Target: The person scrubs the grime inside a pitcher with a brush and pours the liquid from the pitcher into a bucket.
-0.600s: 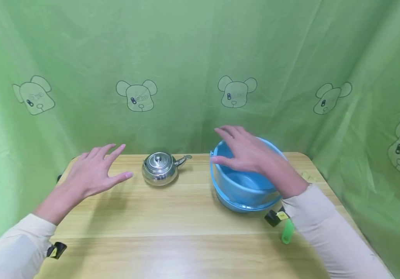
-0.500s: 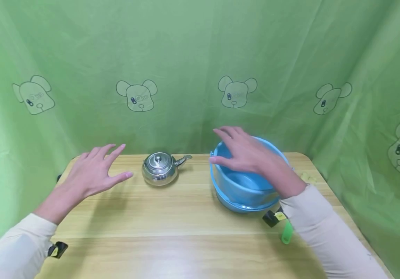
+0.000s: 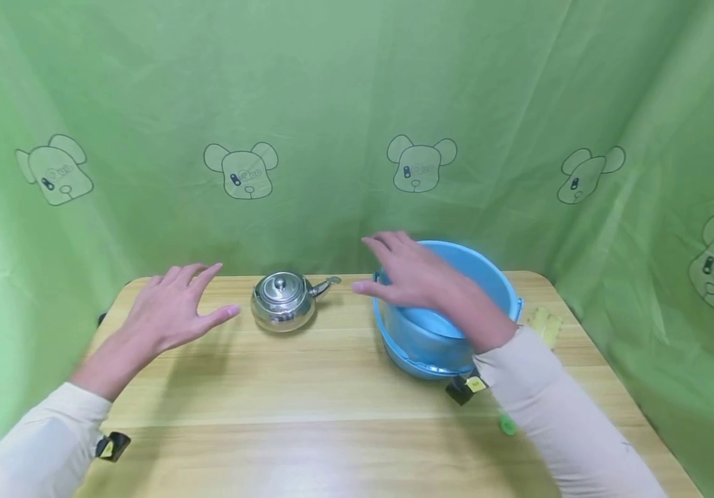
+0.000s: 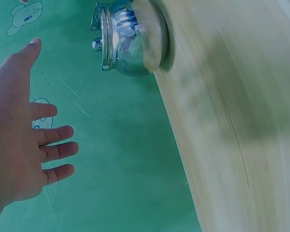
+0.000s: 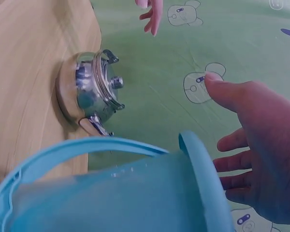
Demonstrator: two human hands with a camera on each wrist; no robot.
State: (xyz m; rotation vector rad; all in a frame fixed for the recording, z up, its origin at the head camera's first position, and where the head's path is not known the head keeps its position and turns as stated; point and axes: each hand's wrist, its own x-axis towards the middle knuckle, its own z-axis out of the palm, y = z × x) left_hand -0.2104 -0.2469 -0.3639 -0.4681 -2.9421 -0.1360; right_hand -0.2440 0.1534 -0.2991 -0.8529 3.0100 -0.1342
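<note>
A shiny metal teapot [image 3: 283, 302] with a knobbed lid stands near the table's far edge, its spout pointing right. Left of it, my left hand [image 3: 167, 311] hovers above the table with fingers spread, touching nothing. A blue bucket [image 3: 425, 346] stands upright on the right, its handle hanging down at the front. My right hand [image 3: 413, 273] is raised over the bucket's left rim, fingers loosely extended and holding nothing. In the right wrist view the bucket [image 5: 116, 203] lies beside that hand, with the teapot [image 5: 89, 87] beyond.
Yellow pieces [image 3: 546, 324] lie to the right of the bucket. A green item [image 3: 507, 424] is mostly hidden under the right sleeve. The wooden table [image 3: 307, 394] meets a green curtain [image 3: 332, 104] at the back and sides.
My right hand has shifted left over the bucket, uncovering more of its right rim and the yellow pieces. The green item is now more covered by the sleeve. My left hand has barely moved.
</note>
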